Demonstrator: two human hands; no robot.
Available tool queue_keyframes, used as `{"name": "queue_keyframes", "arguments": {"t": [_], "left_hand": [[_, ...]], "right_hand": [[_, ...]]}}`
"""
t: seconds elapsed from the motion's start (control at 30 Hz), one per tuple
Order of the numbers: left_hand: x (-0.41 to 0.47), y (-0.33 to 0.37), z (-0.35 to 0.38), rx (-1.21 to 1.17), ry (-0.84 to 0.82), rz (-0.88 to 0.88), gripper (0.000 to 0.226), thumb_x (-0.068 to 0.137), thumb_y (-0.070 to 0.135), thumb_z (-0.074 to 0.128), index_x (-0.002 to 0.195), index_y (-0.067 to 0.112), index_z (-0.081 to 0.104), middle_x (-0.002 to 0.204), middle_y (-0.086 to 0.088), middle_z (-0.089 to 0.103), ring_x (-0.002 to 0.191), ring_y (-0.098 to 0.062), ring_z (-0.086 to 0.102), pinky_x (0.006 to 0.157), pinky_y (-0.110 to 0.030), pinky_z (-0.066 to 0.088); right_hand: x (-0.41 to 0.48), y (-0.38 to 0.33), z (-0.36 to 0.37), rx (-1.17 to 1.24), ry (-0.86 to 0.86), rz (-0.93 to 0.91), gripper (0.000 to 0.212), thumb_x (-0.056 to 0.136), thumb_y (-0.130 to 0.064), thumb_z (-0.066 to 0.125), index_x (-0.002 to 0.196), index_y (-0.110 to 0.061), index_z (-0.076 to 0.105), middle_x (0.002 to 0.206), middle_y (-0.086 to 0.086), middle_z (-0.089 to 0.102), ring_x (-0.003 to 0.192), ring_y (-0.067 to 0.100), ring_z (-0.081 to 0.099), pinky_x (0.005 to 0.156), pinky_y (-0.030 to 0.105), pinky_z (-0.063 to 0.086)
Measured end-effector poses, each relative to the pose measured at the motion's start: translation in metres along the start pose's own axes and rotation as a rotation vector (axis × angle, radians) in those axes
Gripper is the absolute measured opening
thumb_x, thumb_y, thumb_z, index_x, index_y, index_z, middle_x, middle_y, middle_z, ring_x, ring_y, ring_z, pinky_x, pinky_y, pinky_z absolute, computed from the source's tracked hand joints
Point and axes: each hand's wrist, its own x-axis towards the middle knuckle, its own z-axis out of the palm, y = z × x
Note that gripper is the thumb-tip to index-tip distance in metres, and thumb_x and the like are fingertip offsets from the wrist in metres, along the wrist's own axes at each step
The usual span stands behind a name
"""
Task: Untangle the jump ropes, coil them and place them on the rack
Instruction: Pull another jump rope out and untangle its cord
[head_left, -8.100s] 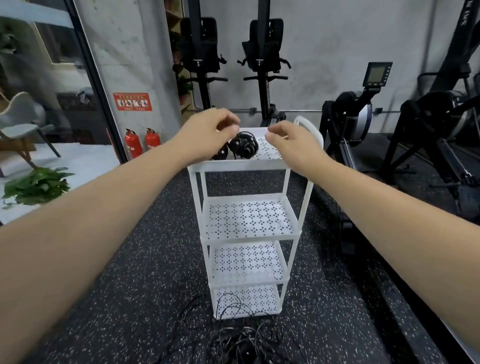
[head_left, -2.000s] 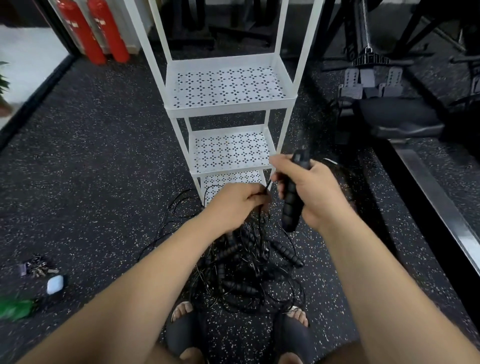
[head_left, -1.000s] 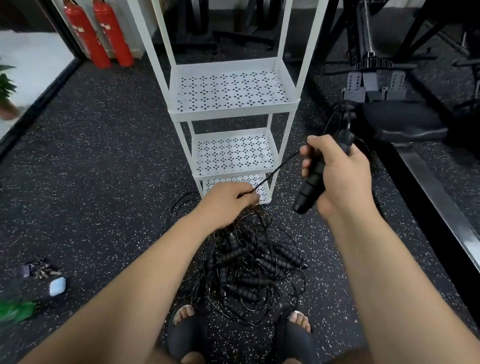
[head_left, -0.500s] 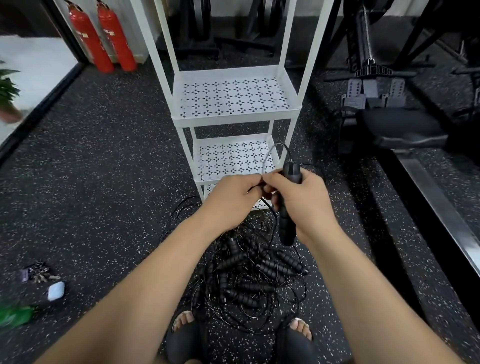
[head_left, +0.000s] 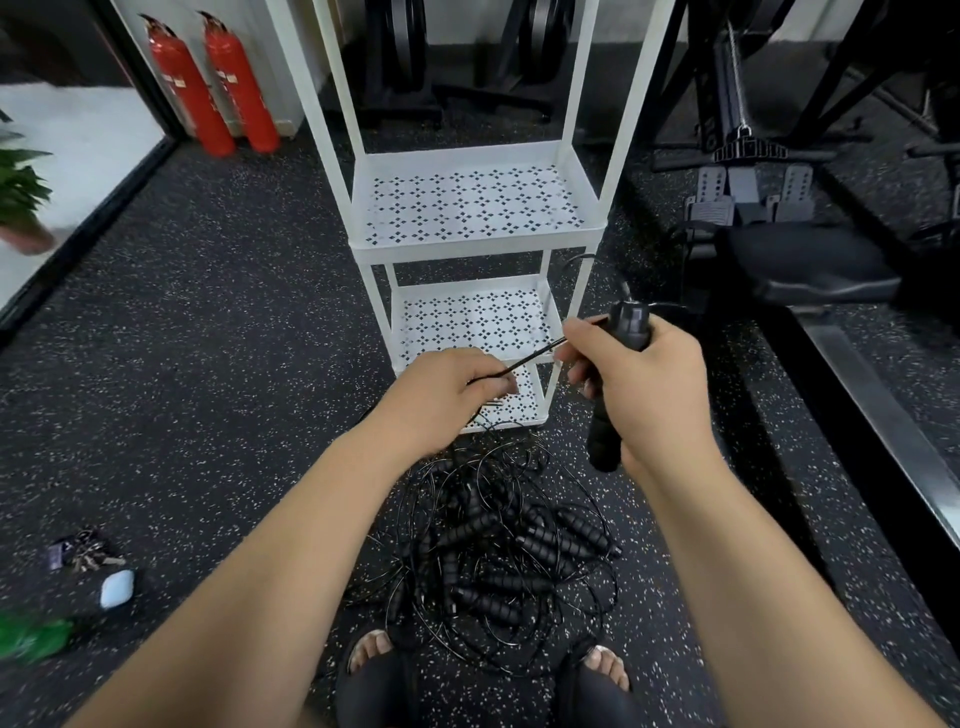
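Observation:
A tangled heap of black jump ropes (head_left: 506, 556) with ribbed handles lies on the floor between my feet and the white rack (head_left: 470, 208). My right hand (head_left: 641, 379) grips one black jump rope handle (head_left: 615, 387), held upright in front of the rack's lower shelves. Its thin black cord (head_left: 530, 357) runs taut from my right hand down-left into my left hand (head_left: 449, 397), which pinches it. A loop of cord arcs above the handle's top. The rack's visible shelves hold nothing.
Two red fire extinguishers (head_left: 210, 83) stand at the back left. A rowing machine (head_left: 769, 223) and its rail fill the right side. Keys (head_left: 83, 551), a small white case (head_left: 117, 587) and green leaves lie on the speckled floor at left.
My hands, together half a second ago, have drawn apart. The right hand carried the handle right and up, and the cord now stretches between the two hands.

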Motion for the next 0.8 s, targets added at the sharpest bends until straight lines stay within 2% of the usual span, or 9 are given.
{"name": "queue_keyframes", "arguments": {"t": [0.17, 0.3, 0.37, 0.43, 0.53, 0.63, 0.7, 0.73, 0.8], "left_hand": [[0.001, -0.008, 0.0, 0.048, 0.022, 0.029, 0.027, 0.108, 0.045, 0.056, 0.108, 0.029, 0.078, 0.108, 0.012, 0.068, 0.102, -0.01, 0.063, 0.096, -0.034, 0.049], [0.001, -0.01, 0.001, 0.07, 0.013, 0.028, 0.021, 0.109, 0.044, 0.057, 0.111, 0.029, 0.072, 0.108, 0.009, 0.067, 0.101, -0.013, 0.062, 0.093, -0.036, 0.05], [-0.001, -0.005, 0.001, 0.001, 0.024, 0.018, 0.022, 0.109, 0.046, 0.056, 0.107, 0.033, 0.073, 0.095, 0.006, 0.071, 0.082, -0.007, 0.061, 0.082, -0.032, 0.051], [-0.005, 0.003, 0.001, -0.069, 0.048, 0.019, 0.021, 0.109, 0.046, 0.056, 0.102, 0.036, 0.074, 0.079, -0.001, 0.069, 0.057, -0.006, 0.048, 0.063, -0.029, 0.044], [-0.008, 0.017, 0.001, -0.125, 0.062, 0.057, 0.023, 0.109, 0.043, 0.056, 0.103, 0.031, 0.075, 0.07, 0.0, 0.066, 0.046, -0.004, 0.039, 0.05, -0.019, 0.032], [-0.009, 0.032, 0.003, -0.149, 0.089, 0.092, 0.02, 0.109, 0.039, 0.058, 0.102, 0.031, 0.075, 0.071, 0.008, 0.065, 0.058, 0.0, 0.049, 0.059, -0.023, 0.038], [-0.008, 0.036, 0.005, -0.182, 0.102, 0.109, 0.017, 0.109, 0.035, 0.059, 0.109, 0.038, 0.076, 0.089, 0.017, 0.075, 0.08, 0.0, 0.065, 0.075, -0.028, 0.052], [-0.009, 0.035, 0.006, -0.182, 0.09, 0.114, 0.019, 0.11, 0.035, 0.058, 0.111, 0.042, 0.076, 0.095, 0.017, 0.077, 0.086, -0.007, 0.069, 0.082, -0.032, 0.056], [-0.009, 0.032, 0.006, -0.152, 0.053, 0.108, 0.021, 0.111, 0.04, 0.055, 0.107, 0.045, 0.074, 0.09, 0.01, 0.078, 0.081, -0.025, 0.069, 0.081, -0.044, 0.059]], "right_hand": [[0.008, -0.016, -0.016, 0.14, 0.075, 0.005, 0.012, 0.094, -0.018, 0.082, 0.091, -0.012, 0.072, 0.08, 0.007, 0.078, 0.063, 0.014, 0.061, 0.06, 0.03, 0.048], [0.013, -0.018, -0.025, 0.226, 0.124, -0.017, 0.011, 0.095, -0.016, 0.08, 0.094, -0.011, 0.07, 0.076, 0.007, 0.075, 0.06, 0.016, 0.058, 0.057, 0.028, 0.046], [0.014, -0.017, -0.027, 0.285, 0.156, -0.004, 0.015, 0.095, -0.016, 0.081, 0.101, -0.009, 0.068, 0.077, 0.007, 0.075, 0.059, 0.016, 0.057, 0.056, 0.028, 0.046], [0.015, -0.016, -0.026, 0.368, 0.169, 0.023, 0.02, 0.096, -0.018, 0.081, 0.105, -0.008, 0.066, 0.08, 0.008, 0.075, 0.059, 0.015, 0.056, 0.055, 0.027, 0.046], [0.01, -0.009, -0.016, 0.401, 0.063, 0.103, 0.028, 0.093, -0.025, 0.084, 0.109, -0.008, 0.069, 0.085, 0.008, 0.076, 0.06, 0.014, 0.055, 0.055, 0.025, 0.048], [0.0, 0.005, -0.001, 0.283, -0.1, 0.2, 0.032, 0.088, -0.025, 0.089, 0.109, -0.006, 0.074, 0.082, 0.005, 0.073, 0.06, 0.014, 0.054, 0.058, 0.028, 0.048], [-0.004, 0.012, 0.007, 0.162, -0.132, 0.171, 0.026, 0.089, -0.022, 0.088, 0.103, -0.003, 0.076, 0.072, 0.005, 0.067, 0.058, 0.016, 0.054, 0.057, 0.032, 0.046], [-0.004, 0.015, 0.01, 0.102, -0.117, 0.136, 0.023, 0.091, -0.021, 0.087, 0.097, -0.002, 0.075, 0.068, 0.006, 0.064, 0.057, 0.017, 0.055, 0.057, 0.033, 0.047], [-0.004, 0.015, 0.013, 0.022, -0.073, 0.083, 0.021, 0.093, -0.022, 0.085, 0.087, -0.004, 0.073, 0.065, 0.007, 0.066, 0.058, 0.018, 0.058, 0.061, 0.036, 0.048]]}}
